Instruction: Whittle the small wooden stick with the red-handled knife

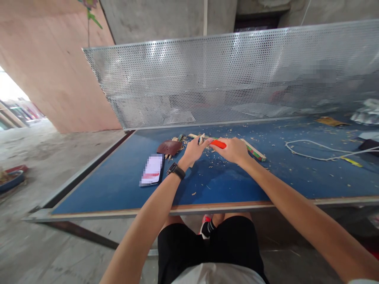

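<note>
My left hand (194, 150), with a dark watch on its wrist, is closed around a pale piece of wood (201, 139) whose end shows above the fingers. My right hand (233, 149) grips an orange-handled tool (218, 143), which points left at the wood. The thumb of my left hand lies close to the tool's front end. What the tool's tip looks like is too small to tell. Just beyond my right hand, a wooden strip with green and red sides (255, 150) lies on the blue table (118, 185).
A phone (152, 169) and a brown piece (169, 147) with sticks under it lie left of my hands. Wood shavings are scattered around. On the right are a white cord (314, 142), a yellow item (352, 161) and cardboard (331, 121). A perforated metal panel (207, 79) stands behind.
</note>
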Available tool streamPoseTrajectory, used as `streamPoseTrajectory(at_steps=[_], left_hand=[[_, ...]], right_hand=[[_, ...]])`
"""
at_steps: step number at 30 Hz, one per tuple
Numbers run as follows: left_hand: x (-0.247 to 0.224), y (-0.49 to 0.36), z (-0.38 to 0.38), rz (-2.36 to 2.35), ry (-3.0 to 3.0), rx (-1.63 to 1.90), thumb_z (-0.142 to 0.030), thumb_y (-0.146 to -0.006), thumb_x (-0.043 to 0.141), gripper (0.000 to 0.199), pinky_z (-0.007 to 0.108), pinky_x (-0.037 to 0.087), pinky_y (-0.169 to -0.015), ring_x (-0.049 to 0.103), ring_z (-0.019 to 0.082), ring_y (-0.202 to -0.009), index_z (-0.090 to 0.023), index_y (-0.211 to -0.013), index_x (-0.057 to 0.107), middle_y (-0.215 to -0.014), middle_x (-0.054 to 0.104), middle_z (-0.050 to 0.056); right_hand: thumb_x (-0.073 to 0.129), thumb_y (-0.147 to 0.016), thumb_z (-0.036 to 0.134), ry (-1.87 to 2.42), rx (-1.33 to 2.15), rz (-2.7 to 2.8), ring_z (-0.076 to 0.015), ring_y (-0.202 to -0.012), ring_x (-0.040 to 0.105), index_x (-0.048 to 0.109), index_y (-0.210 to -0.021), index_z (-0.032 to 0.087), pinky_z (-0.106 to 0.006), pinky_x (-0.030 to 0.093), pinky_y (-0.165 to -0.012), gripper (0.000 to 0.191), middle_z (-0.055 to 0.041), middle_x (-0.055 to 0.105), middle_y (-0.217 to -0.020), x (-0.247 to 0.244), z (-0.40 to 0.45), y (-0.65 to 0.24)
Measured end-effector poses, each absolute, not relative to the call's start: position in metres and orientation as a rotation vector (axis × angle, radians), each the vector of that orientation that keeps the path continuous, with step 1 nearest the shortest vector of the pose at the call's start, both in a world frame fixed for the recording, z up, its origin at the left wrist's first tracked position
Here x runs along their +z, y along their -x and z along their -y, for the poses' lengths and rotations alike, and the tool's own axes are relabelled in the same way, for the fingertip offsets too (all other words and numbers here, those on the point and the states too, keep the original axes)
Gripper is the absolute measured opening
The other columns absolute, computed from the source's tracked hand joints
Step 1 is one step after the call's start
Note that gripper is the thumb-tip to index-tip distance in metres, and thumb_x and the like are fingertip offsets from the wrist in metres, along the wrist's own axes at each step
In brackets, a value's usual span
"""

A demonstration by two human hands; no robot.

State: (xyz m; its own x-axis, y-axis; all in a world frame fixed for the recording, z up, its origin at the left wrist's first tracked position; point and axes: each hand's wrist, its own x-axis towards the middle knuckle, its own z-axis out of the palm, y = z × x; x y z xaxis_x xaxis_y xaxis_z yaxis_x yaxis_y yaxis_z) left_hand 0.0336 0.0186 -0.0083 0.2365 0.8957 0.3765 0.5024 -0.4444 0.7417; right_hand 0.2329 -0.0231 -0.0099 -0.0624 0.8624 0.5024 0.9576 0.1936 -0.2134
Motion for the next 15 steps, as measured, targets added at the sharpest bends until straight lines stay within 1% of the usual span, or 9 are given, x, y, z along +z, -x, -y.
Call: streamPoseTrajectory(at_steps=[4,9,13,15], left_hand=[[-0.010,-0.036,-0.019,-1.316,-2.055,1.081,-0.063,-0.097,0.063,0.048,0.029,0.036,-0.068,0.052,0.016,-0.070,-0.021,-0.076,0.055,-0.074,0.061,0.001],[-0.009,-0.042,-0.016,-1.364,-1.987,1.130,-0.065,-0.100,0.057,0.051,0.030,0.035,-0.067,0.050,0.016,-0.069,-0.022,-0.074,0.052,-0.072,0.059,0.001],[-0.008,-0.041,-0.010,-1.282,-1.957,1.060,-0.070,-0.095,0.061,0.053,0.030,0.036,-0.063,0.049,0.016,-0.065,-0.023,-0.073,0.048,-0.067,0.054,0.000],[-0.008,-0.039,-0.008,-1.241,-1.933,1.040,-0.069,-0.093,0.065,0.053,0.030,0.037,-0.062,0.049,0.016,-0.064,-0.024,-0.073,0.047,-0.066,0.053,0.000]], right_hand=[[0.045,-0.097,0.083,1.691,-0.246,1.942,-0.0284,-0.072,0.070,0.084,-0.101,0.032,-0.033,0.035,-0.061,0.064,-0.0087,0.078,-0.080,-0.012,0.023,-0.232],[0.044,-0.098,0.082,1.640,-0.168,1.890,-0.0297,-0.074,0.071,0.080,-0.090,0.028,-0.033,0.033,-0.059,0.066,-0.0092,0.077,-0.076,-0.009,0.024,-0.232],[0.051,-0.097,0.077,1.547,-0.001,1.998,-0.0293,-0.078,0.072,0.083,-0.096,0.028,-0.034,0.037,-0.061,0.058,-0.0087,0.080,-0.086,-0.005,0.024,-0.240],[0.053,-0.096,0.074,1.543,0.041,2.038,-0.0294,-0.079,0.072,0.085,-0.101,0.029,-0.035,0.039,-0.063,0.056,-0.0093,0.080,-0.086,-0.003,0.024,-0.243]])
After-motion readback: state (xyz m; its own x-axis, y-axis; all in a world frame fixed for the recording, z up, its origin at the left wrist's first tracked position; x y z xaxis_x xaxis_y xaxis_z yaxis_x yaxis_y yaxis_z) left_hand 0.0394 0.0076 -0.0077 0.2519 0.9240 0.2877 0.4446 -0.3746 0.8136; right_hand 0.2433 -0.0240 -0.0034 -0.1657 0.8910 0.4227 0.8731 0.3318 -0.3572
